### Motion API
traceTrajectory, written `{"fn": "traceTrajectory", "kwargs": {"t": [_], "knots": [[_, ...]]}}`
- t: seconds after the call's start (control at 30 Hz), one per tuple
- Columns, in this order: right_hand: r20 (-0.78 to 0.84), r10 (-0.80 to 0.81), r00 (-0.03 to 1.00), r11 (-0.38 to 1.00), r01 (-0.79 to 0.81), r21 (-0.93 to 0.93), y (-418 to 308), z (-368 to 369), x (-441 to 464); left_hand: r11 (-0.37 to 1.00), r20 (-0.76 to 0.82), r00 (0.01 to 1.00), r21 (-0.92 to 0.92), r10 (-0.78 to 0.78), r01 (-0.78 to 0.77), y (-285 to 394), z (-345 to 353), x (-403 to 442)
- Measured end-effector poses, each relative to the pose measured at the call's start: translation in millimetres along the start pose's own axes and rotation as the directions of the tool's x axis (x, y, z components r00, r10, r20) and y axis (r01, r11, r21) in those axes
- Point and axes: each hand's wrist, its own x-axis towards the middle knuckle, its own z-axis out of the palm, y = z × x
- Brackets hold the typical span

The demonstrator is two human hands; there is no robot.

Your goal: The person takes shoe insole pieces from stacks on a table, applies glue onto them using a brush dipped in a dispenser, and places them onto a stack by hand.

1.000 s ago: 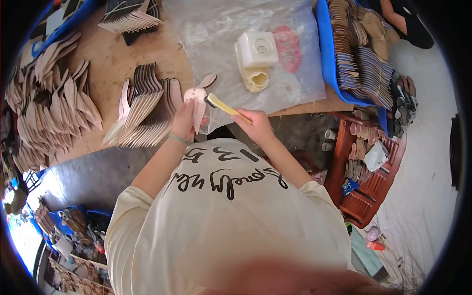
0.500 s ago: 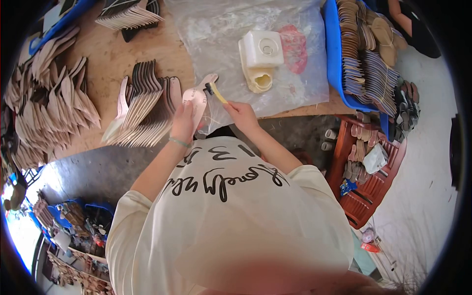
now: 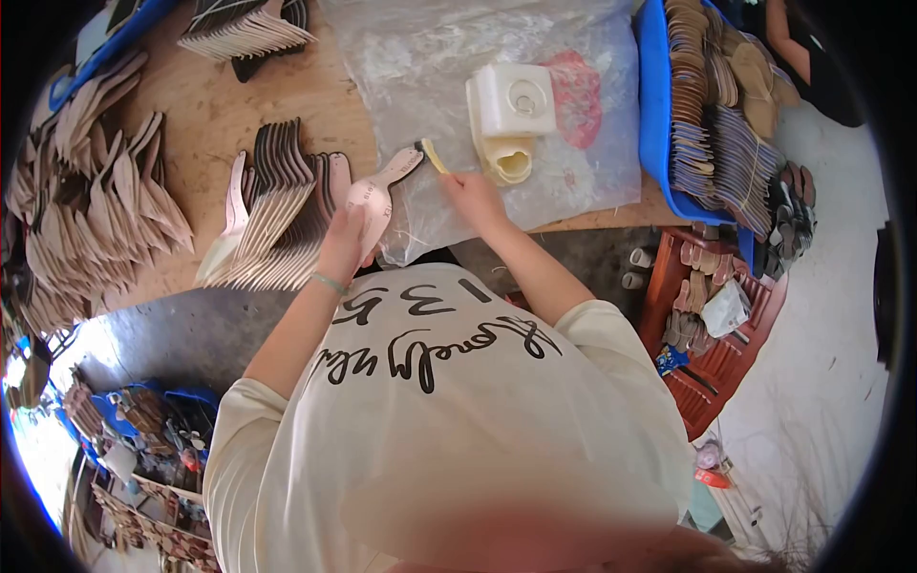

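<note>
My left hand [image 3: 344, 241] is closed on the wide end of a pale pink shoe insole [image 3: 371, 197] with printed marks, its narrow end pointing away to the right. Between the fingers of my right hand [image 3: 473, 202] is a small brush [image 3: 434, 157] with a yellow handle. Its dark bristles are at the insole's narrow tip; whether they touch is too small to tell. Beyond the brush, a white plastic pot [image 3: 516, 100] with a yellowish open spout stands on a clear plastic sheet [image 3: 420, 72]. Just left of my left hand, a fanned stack of insoles [image 3: 277, 215] lies on the table.
More insoles [image 3: 105, 210] cover the table's left side, and a tied bundle [image 3: 250, 36] lies at the back. A blue crate [image 3: 655, 115] of insoles stands at the right. Below it is a reddish-brown slatted rack [image 3: 683, 382]. Another person's arm [image 3: 788, 43] shows at top right.
The brush has moved from the insole's middle section out to its narrow tip. My left hand and the insole have shifted slightly left and turned a little.
</note>
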Motion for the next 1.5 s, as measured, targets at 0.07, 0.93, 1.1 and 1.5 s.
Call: {"fn": "traceTrajectory", "kwargs": {"t": [0.07,0.93,1.1,1.5], "knots": [[0.028,-0.012,1.0,0.99,0.016,-0.14,-4,-4,7,0.996,0.004,1.0,0.089,0.017,-0.017,-4,-7,3],[0.18,-0.288,0.941,0.916,0.325,-0.233,-101,-26,-82,0.668,0.013,0.923,0.686,0.385,-0.289,0,-12,-10],[0.144,-0.233,0.962,0.908,0.268,-0.321,-100,-30,-71,0.617,-0.024,0.897,0.734,0.441,-0.284,4,-5,-22],[-0.07,0.223,0.972,0.886,-0.232,-0.401,3,-165,-52,0.35,0.033,0.917,0.919,0.397,-0.184,18,10,-30]]}}
